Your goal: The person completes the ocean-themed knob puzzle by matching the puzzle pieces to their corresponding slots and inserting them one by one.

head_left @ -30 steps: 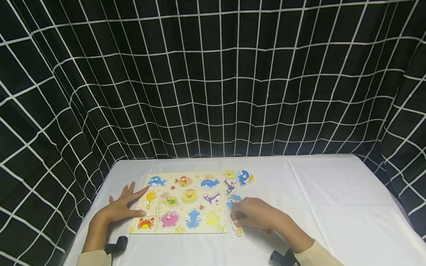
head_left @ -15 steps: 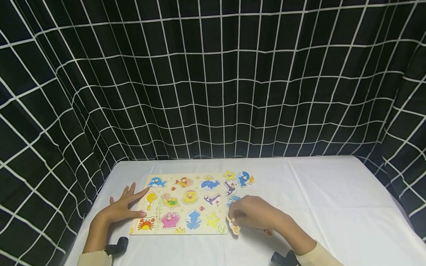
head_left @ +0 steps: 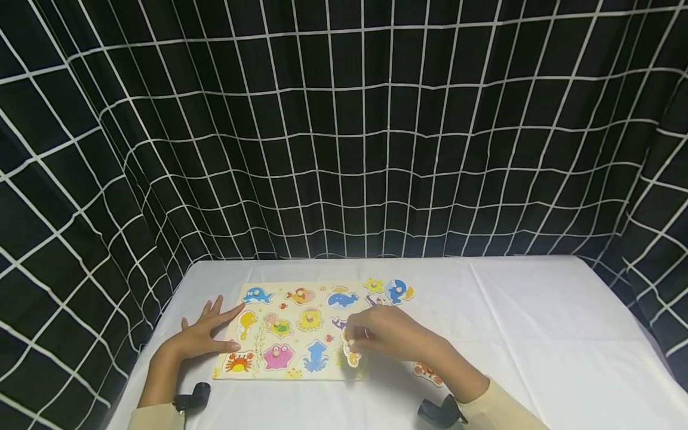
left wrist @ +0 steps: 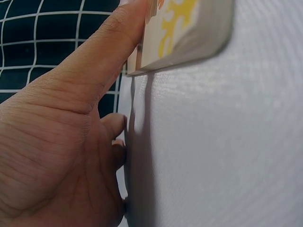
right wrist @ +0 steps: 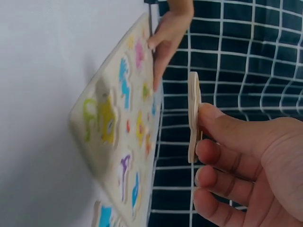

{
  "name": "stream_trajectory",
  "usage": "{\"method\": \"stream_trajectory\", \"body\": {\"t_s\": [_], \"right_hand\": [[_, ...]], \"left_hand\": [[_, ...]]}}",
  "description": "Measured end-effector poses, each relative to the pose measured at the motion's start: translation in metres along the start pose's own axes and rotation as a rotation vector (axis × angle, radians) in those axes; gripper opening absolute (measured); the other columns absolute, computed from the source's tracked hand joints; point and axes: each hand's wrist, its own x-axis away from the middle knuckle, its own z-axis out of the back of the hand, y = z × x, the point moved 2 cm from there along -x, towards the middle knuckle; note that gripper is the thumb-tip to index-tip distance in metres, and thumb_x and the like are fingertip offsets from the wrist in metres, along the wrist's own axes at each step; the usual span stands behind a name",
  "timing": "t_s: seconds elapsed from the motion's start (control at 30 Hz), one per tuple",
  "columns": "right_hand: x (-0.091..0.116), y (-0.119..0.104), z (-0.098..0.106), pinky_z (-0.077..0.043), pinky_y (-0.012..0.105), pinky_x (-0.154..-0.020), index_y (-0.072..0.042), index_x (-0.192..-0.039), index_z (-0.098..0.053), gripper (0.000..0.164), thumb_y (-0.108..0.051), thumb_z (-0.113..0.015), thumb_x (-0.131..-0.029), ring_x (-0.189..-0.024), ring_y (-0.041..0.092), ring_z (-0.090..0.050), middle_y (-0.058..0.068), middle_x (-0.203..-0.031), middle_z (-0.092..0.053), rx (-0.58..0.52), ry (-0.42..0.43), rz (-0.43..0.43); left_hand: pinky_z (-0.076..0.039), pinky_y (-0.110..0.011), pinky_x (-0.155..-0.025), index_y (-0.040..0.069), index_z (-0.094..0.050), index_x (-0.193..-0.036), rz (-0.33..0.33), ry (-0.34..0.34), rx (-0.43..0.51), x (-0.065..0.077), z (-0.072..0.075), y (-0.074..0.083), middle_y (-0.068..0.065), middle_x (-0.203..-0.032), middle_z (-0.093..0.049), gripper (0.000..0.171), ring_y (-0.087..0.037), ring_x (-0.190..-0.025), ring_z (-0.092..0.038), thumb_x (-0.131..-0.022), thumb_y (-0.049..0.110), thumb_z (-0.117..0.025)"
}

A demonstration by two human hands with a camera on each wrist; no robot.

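Note:
A wooden peg puzzle board (head_left: 322,306) with sea animal shapes lies on the white cloth. My left hand (head_left: 201,335) has its fingers spread, with thumb and forefinger resting on the board's left edge; the left wrist view shows the thumb (left wrist: 111,47) at the board's corner. My right hand (head_left: 384,330) pinches a wooden puzzle piece (head_left: 352,358) with an orange curled end, over the board's right side. In the right wrist view this piece (right wrist: 193,118) appears edge-on, raised off the board. Its picture is mostly hidden.
Loose pieces lie right of the board: a yellow starfish (head_left: 373,285), a blue whale (head_left: 396,291), a partly covered purple one (head_left: 374,300), and a red crab (head_left: 428,374) near my right forearm. A blue piece (right wrist: 105,216) shows in the right wrist view. Black gridded curtains (head_left: 387,149) surround the table.
My right hand has lifted the puzzle piece from the cloth and carried it left over the board, uncovering the crab piece. The left hand keeps its place on the board.

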Motion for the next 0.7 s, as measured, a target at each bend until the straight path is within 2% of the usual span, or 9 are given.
{"method": "stream_trajectory", "body": {"t_s": [0.17,0.4,0.57,0.7], "right_hand": [[-0.018,-0.011,-0.004,-0.046,0.025,-0.068,-0.024,-0.088,-0.071,0.008,-0.024,-0.079,-0.089,-0.065,0.001,-0.049,-0.02,-0.071,-0.057,0.03,-0.021,0.003],[-0.047,-0.024,-0.011,-0.046,0.023,-0.065,-0.023,-0.091,-0.072,0.006,-0.025,-0.078,-0.09,-0.069,0.003,-0.052,-0.017,-0.075,-0.062,0.071,-0.044,0.005],[-0.07,-0.029,-0.018,-0.047,0.022,-0.067,-0.022,-0.092,-0.072,0.006,-0.024,-0.078,-0.091,-0.071,0.003,-0.054,-0.017,-0.077,-0.063,0.072,-0.049,0.021],[-0.087,-0.032,-0.026,-0.048,0.021,-0.067,-0.021,-0.093,-0.072,0.005,-0.023,-0.076,-0.092,-0.071,0.003,-0.054,-0.017,-0.078,-0.063,0.069,-0.06,0.021]], "left_hand": [[0.016,-0.082,-0.102,0.034,-0.039,-0.156,0.022,-0.022,0.002,0.007,0.001,0.01,-0.026,-0.167,-0.005,0.103,-0.05,-0.152,0.007,-0.068,0.066,-0.081],[0.018,-0.081,-0.103,0.04,-0.038,-0.156,0.015,-0.006,-0.014,-0.003,-0.006,-0.014,-0.021,-0.169,-0.005,0.103,-0.046,-0.153,0.009,-0.066,0.071,-0.079],[0.018,-0.081,-0.103,0.036,-0.037,-0.157,0.021,-0.019,-0.021,0.003,0.002,0.0,-0.022,-0.168,-0.003,0.104,-0.045,-0.153,0.01,-0.068,0.07,-0.079],[0.017,-0.081,-0.103,0.029,-0.037,-0.158,0.02,-0.044,-0.001,0.007,0.01,0.015,-0.024,-0.168,-0.002,0.106,-0.047,-0.152,0.011,-0.069,0.066,-0.081]]}}
